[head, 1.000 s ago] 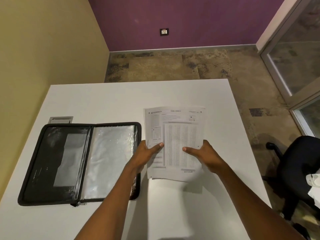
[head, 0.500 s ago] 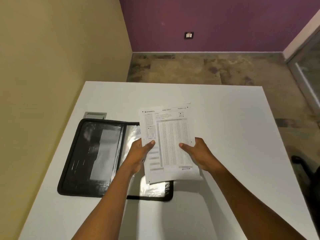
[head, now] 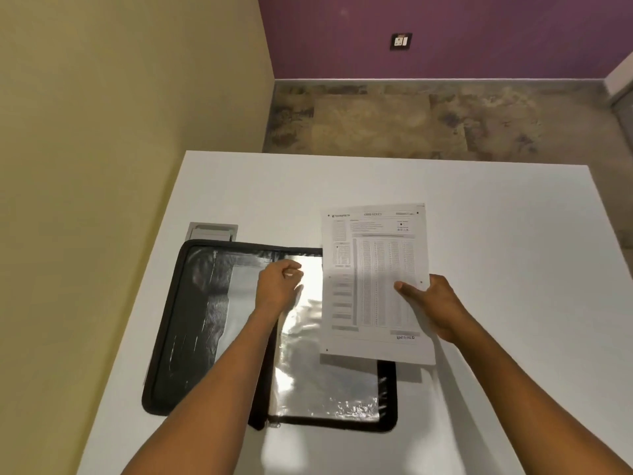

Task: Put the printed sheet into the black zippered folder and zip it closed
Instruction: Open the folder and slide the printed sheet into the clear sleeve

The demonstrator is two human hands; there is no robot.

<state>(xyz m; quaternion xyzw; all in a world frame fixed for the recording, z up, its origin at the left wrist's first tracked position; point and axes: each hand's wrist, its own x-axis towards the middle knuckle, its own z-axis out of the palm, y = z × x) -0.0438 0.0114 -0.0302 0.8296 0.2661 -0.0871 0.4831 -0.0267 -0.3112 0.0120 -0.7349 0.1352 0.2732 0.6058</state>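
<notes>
The black zippered folder (head: 178,337) lies open and flat on the left half of the white table (head: 507,241), with shiny clear sleeves (head: 308,371) inside. My left hand (head: 277,286) rests on the folder near its spine, fingers pinched at the upper edge of a clear sleeve. My right hand (head: 442,306) holds the printed sheet (head: 373,279) by its right edge, thumb on top. The sheet hovers upright-facing over the folder's right page and covers that page's upper right corner.
A grey cable hatch (head: 212,231) is set into the table just behind the folder. A yellow wall (head: 120,132) runs close along the table's left side. Beyond the far table edge are floor tiles and a purple wall with a socket (head: 400,41).
My left hand has let go of the sheet and moved left onto the folder's sleeve. The right hand alone now holds the sheet.
</notes>
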